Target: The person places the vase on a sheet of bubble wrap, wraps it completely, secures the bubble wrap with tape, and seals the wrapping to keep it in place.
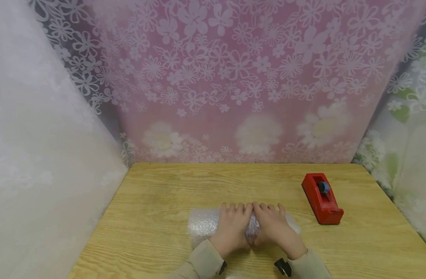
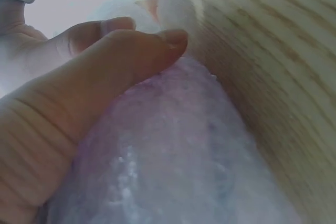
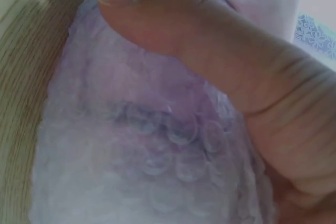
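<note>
A roll of bubble wrap (image 1: 203,223) lies crosswise near the front of the table, with something pinkish-purple showing through its layers. My left hand (image 1: 234,228) grips its middle, fingers over the far side and thumb on the near side. Right beside it, my right hand (image 1: 273,228) grips the roll the same way. In the left wrist view, the left thumb (image 2: 105,74) presses along the wrap (image 2: 173,150). The right wrist view shows the right thumb (image 3: 178,30) across the bubbled surface (image 3: 136,129). Both ends of the roll stick out past the hands.
A red tape dispenser (image 1: 321,201) with a small blue roll stands at the right on the wooden table (image 1: 171,186). Flowered cloth (image 1: 234,77) hangs behind the table, and more cloth hangs at both sides.
</note>
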A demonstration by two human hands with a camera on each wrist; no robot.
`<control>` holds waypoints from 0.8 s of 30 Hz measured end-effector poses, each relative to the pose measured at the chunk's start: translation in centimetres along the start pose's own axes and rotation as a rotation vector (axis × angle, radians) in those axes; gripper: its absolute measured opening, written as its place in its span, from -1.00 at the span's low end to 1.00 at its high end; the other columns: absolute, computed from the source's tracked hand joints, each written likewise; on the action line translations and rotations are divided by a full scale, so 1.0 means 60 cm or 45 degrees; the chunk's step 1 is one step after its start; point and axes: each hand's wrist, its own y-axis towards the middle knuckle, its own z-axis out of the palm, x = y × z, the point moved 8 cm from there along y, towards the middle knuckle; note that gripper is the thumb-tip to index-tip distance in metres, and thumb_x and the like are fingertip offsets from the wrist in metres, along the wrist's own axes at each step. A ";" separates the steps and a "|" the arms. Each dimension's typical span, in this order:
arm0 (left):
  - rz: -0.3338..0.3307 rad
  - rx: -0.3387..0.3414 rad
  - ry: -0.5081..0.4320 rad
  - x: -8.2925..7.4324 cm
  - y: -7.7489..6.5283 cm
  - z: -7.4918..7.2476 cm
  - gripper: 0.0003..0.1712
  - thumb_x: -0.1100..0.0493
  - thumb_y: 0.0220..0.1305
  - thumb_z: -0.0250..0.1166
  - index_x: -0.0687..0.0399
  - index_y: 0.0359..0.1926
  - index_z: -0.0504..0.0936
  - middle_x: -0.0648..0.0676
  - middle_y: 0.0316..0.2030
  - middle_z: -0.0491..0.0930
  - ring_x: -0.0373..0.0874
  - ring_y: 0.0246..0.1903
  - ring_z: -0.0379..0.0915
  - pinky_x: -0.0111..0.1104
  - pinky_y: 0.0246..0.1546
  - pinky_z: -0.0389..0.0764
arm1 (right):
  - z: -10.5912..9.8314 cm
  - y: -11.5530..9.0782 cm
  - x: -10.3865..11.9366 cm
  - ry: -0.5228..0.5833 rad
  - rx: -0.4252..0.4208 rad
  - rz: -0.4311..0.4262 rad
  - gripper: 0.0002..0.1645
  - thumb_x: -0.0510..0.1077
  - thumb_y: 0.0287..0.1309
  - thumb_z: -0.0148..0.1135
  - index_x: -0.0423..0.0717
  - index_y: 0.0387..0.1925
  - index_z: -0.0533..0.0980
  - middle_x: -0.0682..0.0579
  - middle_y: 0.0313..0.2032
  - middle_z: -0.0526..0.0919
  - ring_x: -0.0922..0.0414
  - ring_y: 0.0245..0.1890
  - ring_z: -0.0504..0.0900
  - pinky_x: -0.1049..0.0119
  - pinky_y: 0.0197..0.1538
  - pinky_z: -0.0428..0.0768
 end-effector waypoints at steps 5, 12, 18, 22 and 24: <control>0.002 -0.030 -0.018 0.003 0.001 0.004 0.37 -0.50 -0.63 0.60 -0.21 0.32 0.25 -0.07 -0.09 0.56 -0.08 -0.17 0.49 -0.11 -0.10 0.41 | -0.002 0.006 -0.002 0.053 0.019 0.015 0.21 0.07 -0.70 0.76 -0.23 0.14 0.39 -0.14 0.00 0.59 -0.26 0.05 0.50 -0.49 0.19 0.08; 0.012 -0.050 0.014 0.007 0.005 0.005 0.46 -0.54 -0.65 0.57 -0.40 0.42 0.14 -0.07 -0.08 0.57 -0.08 -0.19 0.51 -0.09 -0.08 0.44 | 0.002 0.012 -0.012 0.108 0.007 0.032 0.38 0.06 -0.72 0.73 -0.32 0.25 0.24 -0.20 0.03 0.59 -0.26 0.07 0.49 -0.47 0.22 0.04; 0.013 -0.049 -0.024 0.011 0.008 0.006 0.36 -0.51 -0.56 0.58 -0.52 0.40 0.17 -0.05 -0.08 0.56 -0.06 -0.18 0.50 -0.08 -0.09 0.43 | 0.001 0.015 -0.020 0.144 -0.061 0.004 0.46 0.08 -0.73 0.73 -0.27 0.33 0.20 -0.18 0.06 0.59 -0.25 0.09 0.47 -0.46 0.23 -0.01; 0.004 -0.040 -0.053 0.014 0.009 0.006 0.35 -0.49 -0.54 0.59 -0.57 0.41 0.15 -0.03 -0.08 0.54 -0.04 -0.17 0.49 -0.08 -0.09 0.43 | -0.001 0.016 -0.024 0.174 -0.097 -0.005 0.46 0.13 -0.75 0.74 -0.21 0.32 0.23 -0.17 0.06 0.58 -0.26 0.09 0.46 -0.46 0.22 -0.05; 0.001 -0.036 -0.070 0.016 0.009 0.007 0.36 -0.49 -0.53 0.59 -0.61 0.41 0.14 0.00 -0.07 0.54 -0.01 -0.14 0.50 -0.04 -0.05 0.45 | -0.003 0.016 -0.028 0.200 -0.106 -0.004 0.48 0.15 -0.76 0.75 -0.17 0.34 0.22 -0.18 0.08 0.58 -0.27 0.10 0.45 -0.46 0.23 -0.08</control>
